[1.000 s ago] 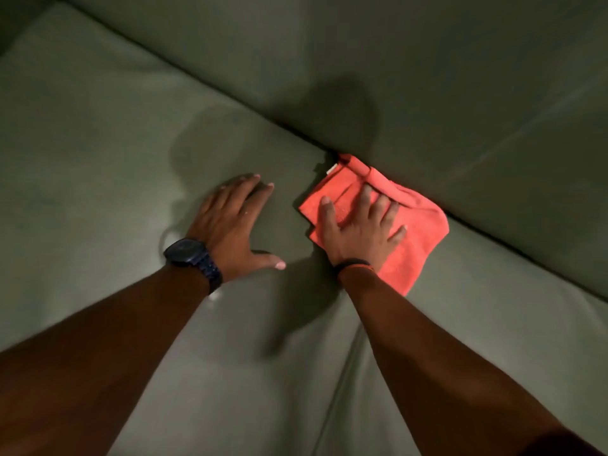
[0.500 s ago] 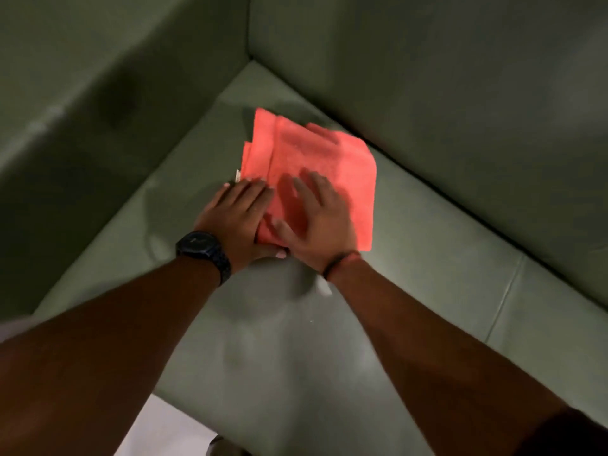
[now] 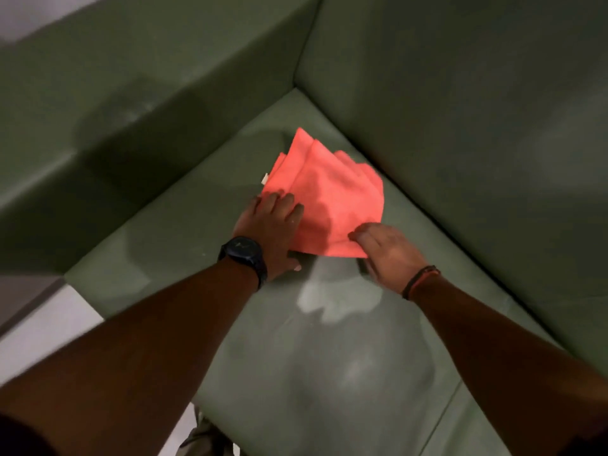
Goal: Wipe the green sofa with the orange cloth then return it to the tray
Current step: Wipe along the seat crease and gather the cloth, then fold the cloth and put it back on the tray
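We have carried the folded orange microfibre cloth (image 3: 332, 199) from the crease under the backrest, where our right hand (image 3: 388, 251) alone pressed it a second ago, into the corner of the green smooth-upholstered sofa (image 3: 329, 373), where armrest and backrest meet. Half a second ago the right hand lay flat on top of the cloth; now it has slid off to the cloth's near right corner, fingers curled and closing on that edge, which looks like a pinch on the fabric, though the blur keeps us from being sure. Our left hand (image 3: 269, 232), the one wearing the dark round wristwatch (image 3: 243, 253), has come from the bare cushion onto the cloth's near left edge and rests there with the fingers spread flat, holding nothing.

The cloth lies on the seat cushion just beyond both hands, its far tip pointing into the corner, its layers fanned slightly apart.

We read this as the wiping stroke ending at the sofa's corner, with both hands now gathering or refolding the cloth. The tray is not in view, so the return step is not yet begun.
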The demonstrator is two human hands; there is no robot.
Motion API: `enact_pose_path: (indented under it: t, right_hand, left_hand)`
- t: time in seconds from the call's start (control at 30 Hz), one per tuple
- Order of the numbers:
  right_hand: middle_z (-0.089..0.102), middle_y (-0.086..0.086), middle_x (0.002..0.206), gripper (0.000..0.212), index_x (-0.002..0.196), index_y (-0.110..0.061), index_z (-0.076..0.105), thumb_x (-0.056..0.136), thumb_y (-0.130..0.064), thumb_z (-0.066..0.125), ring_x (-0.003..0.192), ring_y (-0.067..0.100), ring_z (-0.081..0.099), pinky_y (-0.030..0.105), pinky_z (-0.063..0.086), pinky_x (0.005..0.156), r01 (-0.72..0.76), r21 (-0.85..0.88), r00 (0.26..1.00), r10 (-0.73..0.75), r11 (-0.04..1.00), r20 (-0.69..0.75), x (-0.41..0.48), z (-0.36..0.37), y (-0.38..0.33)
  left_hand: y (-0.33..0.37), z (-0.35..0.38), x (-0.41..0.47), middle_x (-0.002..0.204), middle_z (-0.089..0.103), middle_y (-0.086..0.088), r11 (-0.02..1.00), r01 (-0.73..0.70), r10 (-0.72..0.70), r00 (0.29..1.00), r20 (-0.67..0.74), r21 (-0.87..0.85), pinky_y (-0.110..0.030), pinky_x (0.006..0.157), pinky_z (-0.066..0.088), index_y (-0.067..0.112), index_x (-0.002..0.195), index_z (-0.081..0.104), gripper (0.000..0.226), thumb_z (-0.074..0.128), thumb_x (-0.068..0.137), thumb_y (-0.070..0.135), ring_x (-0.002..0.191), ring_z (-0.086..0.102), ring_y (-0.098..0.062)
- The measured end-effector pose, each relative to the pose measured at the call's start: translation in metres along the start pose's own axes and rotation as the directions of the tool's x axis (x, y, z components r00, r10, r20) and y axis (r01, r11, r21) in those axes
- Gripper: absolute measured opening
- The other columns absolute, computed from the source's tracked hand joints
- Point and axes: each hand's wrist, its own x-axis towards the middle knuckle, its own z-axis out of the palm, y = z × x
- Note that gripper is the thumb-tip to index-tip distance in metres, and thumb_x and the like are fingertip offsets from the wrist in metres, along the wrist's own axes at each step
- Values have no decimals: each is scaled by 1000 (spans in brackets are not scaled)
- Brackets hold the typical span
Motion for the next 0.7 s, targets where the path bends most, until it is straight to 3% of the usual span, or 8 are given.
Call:
enact_pose_path:
  t: [0.07,0.17,0.27,0.37,0.47,0.6,0.63,0.7]
  right_hand:
    - [68,25,93,30,100,6,64,74,-9,64,84,39,68,44,58,75,28,78,1000,-27,997,-16,11,-21,-18]
    - [65,22,76,37,88,4,62,76,-24,41,66,37,64,37,54,59,37,215,993,-12,976,-117,39,-63,-45]
    - [59,14,65,27,76,-7,54,74,-28,38,58,33,57,36,43,52,102,333,975,-27,937,-223,74,-110,-77]
    - [48,4,55,23,65,-8,49,73,-26,37,52,24,48,35,40,49,171,445,950,-27,879,-311,113,-157,-121]
    - [45,-9,53,16,69,-11,51,77,-21,41,49,9,44,28,39,49,277,578,926,-52,768,-374,147,-203,-184]
    - [61,4,60,19,79,-5,57,87,-20,47,56,14,57,31,45,53,436,670,891,-181,600,-417,192,-255,-298]
    - [58,-1,59,17,76,-9,55,88,-19,49,56,11,54,31,43,53,465,690,879,-198,555,-433,203,-265,-323]
    - [50,-13,60,14,75,-24,53,89,-21,51,60,2,49,26,39,59,473,737,881,-255,483,-398,236,-272,-381]
  left_hand:
    - [6,-9,-1,142,38,-8,999,36,-36,999,-8,-41,-46,105,27,16,138,32,103,76,54,59,127,34,-30]
    - [2,-27,-4,132,53,-7,976,147,-157,986,-51,-158,-42,101,32,18,133,41,86,73,63,54,119,46,-28]
    - [-17,-62,-17,94,70,-17,887,240,-332,925,-185,-395,-40,77,45,14,98,66,38,65,72,41,88,63,-35]
    - [-41,-107,-47,74,70,-21,714,242,-498,835,-235,-657,-38,57,46,6,79,70,36,57,69,39,69,65,-38]
    - [-75,-155,-97,61,66,-5,680,131,-564,723,-400,-721,-29,54,43,7,66,67,30,68,72,37,59,63,-24]
    - [-143,-229,-201,66,59,33,699,73,-599,604,-526,-712,1,53,35,28,57,55,26,73,71,40,57,49,20]
    - [-162,-245,-224,69,57,39,734,72,-574,598,-559,-675,3,53,32,32,54,51,29,74,71,38,56,46,23]
    - [-214,-267,-279,74,61,27,767,137,-570,593,-569,-626,-1,51,33,33,57,53,27,75,71,40,54,49,15]
